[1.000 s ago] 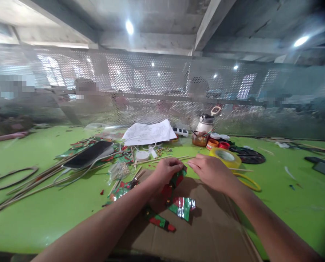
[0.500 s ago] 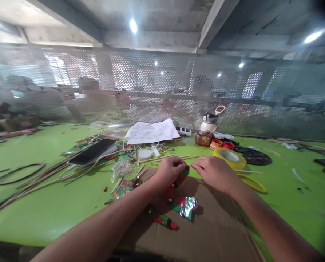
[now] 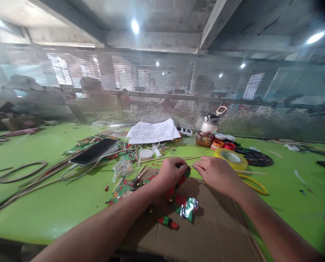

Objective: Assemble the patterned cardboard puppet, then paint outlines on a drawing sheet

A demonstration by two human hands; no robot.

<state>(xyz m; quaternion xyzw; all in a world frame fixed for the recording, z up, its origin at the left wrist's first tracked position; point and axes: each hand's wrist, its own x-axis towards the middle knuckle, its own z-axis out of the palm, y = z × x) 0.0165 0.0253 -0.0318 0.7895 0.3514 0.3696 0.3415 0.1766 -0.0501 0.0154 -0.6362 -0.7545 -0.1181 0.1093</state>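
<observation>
My left hand [image 3: 171,173] is closed in a pinch on a shiny red-and-green patterned piece [image 3: 184,177], whose upper edge shows beside the fingertips. Just right of it, my right hand [image 3: 213,171] has thumb and forefinger pressed together on a thin pale stick [image 3: 251,172]. One end of the stick seems to reach the left fingertips; the other sticks out past the right wrist. Beneath the hands, a glossy green-and-red flap [image 3: 189,209] and a narrow strip [image 3: 168,222] lie over brown cardboard [image 3: 206,233]. Small gold beads dot the patterned pieces. My left forearm hides part of them.
A phone [image 3: 94,152] with a white cable lies at left near long sticks. Ahead are white papers [image 3: 153,131], a lidded bottle [image 3: 210,123] and small paint pots [image 3: 217,144]. Clear tape [image 3: 232,158] and a yellow ring [image 3: 253,184] sit right. A perforated screen [image 3: 157,82] stands behind.
The hands hold nearly the same pose. The stick's right end pokes out slightly farther to the right. The whole view has shifted a little.
</observation>
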